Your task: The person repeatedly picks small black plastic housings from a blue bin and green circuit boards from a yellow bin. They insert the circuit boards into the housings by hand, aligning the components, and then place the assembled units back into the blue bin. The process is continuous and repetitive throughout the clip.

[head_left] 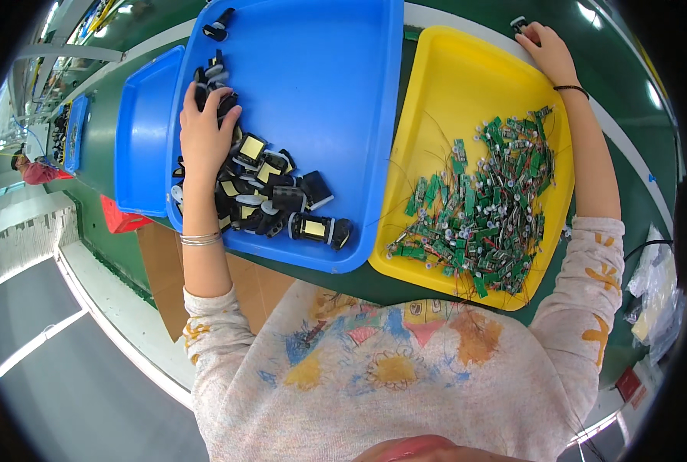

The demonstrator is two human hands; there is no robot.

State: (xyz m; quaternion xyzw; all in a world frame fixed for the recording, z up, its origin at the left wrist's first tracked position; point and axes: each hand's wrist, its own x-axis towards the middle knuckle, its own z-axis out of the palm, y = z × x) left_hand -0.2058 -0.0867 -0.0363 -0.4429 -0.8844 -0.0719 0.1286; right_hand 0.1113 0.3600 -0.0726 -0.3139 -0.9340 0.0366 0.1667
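Note:
My left hand point(205, 138) reaches into the large blue tray point(313, 92), its fingers closed around a black plastic part point(227, 103) among others like it. A heap of black parts with cream-yellow squares and grey round ends point(270, 185) lies by my left wrist. At the far right, my right hand point(550, 55) stretches beyond the yellow tray point(444, 69). It pinches a small black part point(519, 24), partly hidden by the fingers. Many small green circuit boards point(478, 208) with thin wires and whitish round pieces lie piled in the yellow tray.
A smaller blue tray point(147, 131) stands left of the large one. Below it are a red crate point(120, 215) and brown cardboard point(170, 269). Clear plastic bags point(655, 285) lie at the right. Another person's red sleeve point(37, 171) shows far left.

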